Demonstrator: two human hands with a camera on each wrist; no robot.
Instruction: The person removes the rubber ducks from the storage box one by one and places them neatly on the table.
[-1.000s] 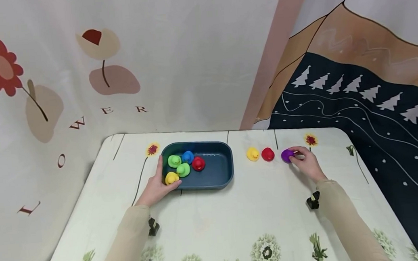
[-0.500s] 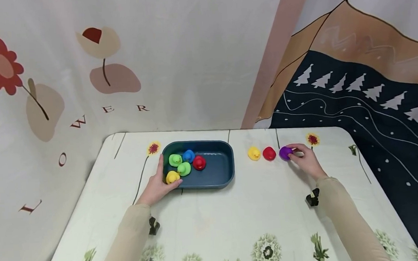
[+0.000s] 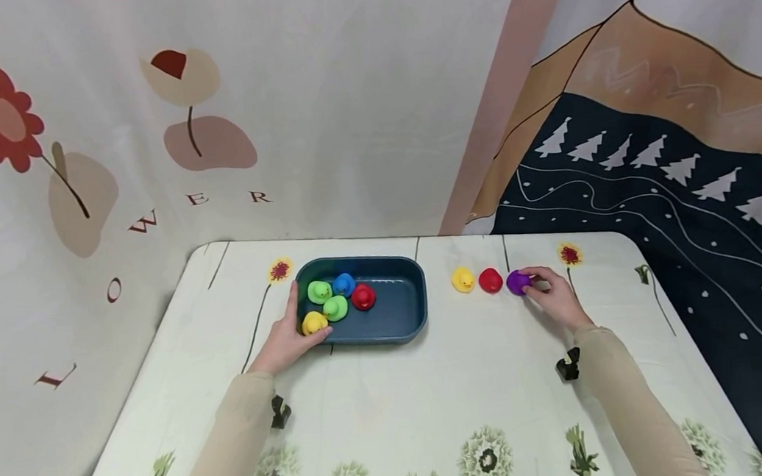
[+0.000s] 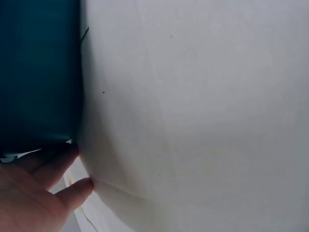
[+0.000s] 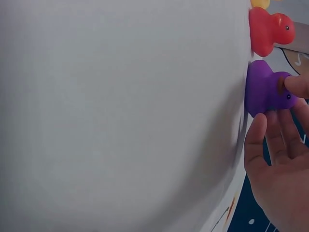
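A dark blue tray (image 3: 394,336) holds several rubber ducks: two green, one blue, one yellow and one red duck (image 3: 363,297). My left hand (image 3: 287,345) lies at the tray's near left corner, straight fingers along the left side and thumb along the front wall. In the left wrist view, its fingers touch the tray's teal-looking wall (image 4: 41,72). My right hand (image 3: 556,301) pinches a purple rubber duck (image 3: 517,283) at the head. The purple duck stands upright on the table, a small gap right of a red rubber duck (image 5: 263,31).
A yellow duck (image 3: 463,279) stands left of the red duck (image 3: 490,280), making a row right of the tray. The table (image 3: 392,399) wears a white flower-printed cloth. Behind it hangs a printed curtain (image 3: 346,122).
My right hand and the purple duck have shifted slightly left, closer to the red duck. The left hand and the tray have stayed in place.
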